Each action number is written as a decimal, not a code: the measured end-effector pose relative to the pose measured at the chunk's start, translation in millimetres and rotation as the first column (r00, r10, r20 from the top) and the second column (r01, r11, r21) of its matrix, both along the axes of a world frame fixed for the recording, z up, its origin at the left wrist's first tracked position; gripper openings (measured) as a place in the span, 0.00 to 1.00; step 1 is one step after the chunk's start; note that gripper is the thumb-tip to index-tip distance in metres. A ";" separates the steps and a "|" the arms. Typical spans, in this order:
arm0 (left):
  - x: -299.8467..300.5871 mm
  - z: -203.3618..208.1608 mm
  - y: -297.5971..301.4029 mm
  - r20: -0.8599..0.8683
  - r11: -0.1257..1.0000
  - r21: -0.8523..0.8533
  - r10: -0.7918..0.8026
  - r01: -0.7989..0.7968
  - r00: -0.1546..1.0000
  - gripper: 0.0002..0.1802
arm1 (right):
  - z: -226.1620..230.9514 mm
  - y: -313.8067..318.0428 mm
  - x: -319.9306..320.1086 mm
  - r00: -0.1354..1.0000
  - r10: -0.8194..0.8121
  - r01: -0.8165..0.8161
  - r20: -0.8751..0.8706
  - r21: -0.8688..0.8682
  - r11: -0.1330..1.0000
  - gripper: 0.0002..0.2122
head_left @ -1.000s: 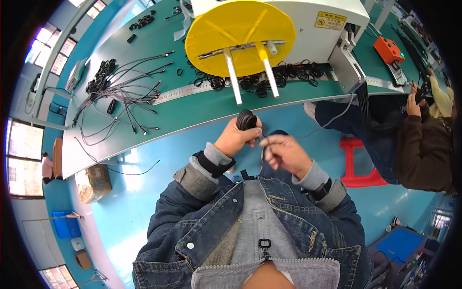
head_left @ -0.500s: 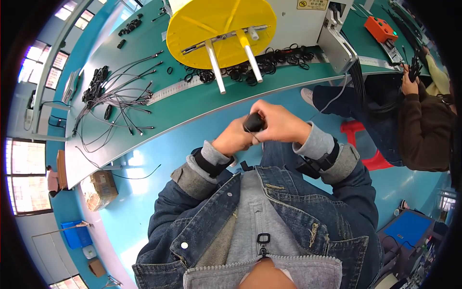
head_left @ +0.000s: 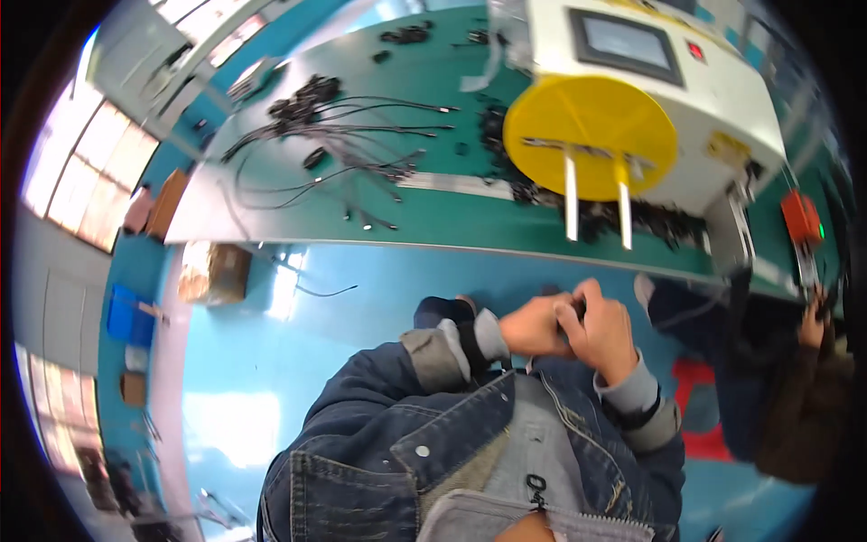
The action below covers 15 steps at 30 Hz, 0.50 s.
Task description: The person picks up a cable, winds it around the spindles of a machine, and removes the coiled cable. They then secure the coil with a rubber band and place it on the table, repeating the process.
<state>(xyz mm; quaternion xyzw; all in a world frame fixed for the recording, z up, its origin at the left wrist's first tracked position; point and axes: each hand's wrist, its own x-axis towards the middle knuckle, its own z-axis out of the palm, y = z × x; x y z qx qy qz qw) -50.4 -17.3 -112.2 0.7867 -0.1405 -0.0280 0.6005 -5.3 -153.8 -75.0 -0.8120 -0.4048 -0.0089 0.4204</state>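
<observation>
In front of my waist, just off the table's near edge, my two hands are together around a small black object (head_left: pixel 579 309). My left hand (head_left: pixel 535 327) is closed at its left side. My right hand (head_left: pixel 602 339) wraps it from the right, thumb bent over the top. Fingers cover most of the object, so its kind does not show; only a dark bit is visible between them.
The green table (head_left: pixel 470 217) bears a bunch of dark cables (head_left: pixel 302 104) at left. A white machine (head_left: pixel 700 117) with a yellow disc (head_left: pixel 587 108) and two rods stands at right. Beyond are an orange control box (head_left: pixel 800 219), a seated person (head_left: pixel 799 406) and a red stool (head_left: pixel 700 434).
The view has swung, so table and machine sit further right. Both hands stay together; the black object, more visible earlier with a thin strand by it, is now mostly covered by fingers.
</observation>
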 end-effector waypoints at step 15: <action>-43.4 -19.6 70.7 -0.806 0.845 -0.458 -0.265 -0.275 0.528 0.08 | -66.6 -9.3 8.0 0.732 0.038 -0.091 -0.680 -0.043 0.995 0.09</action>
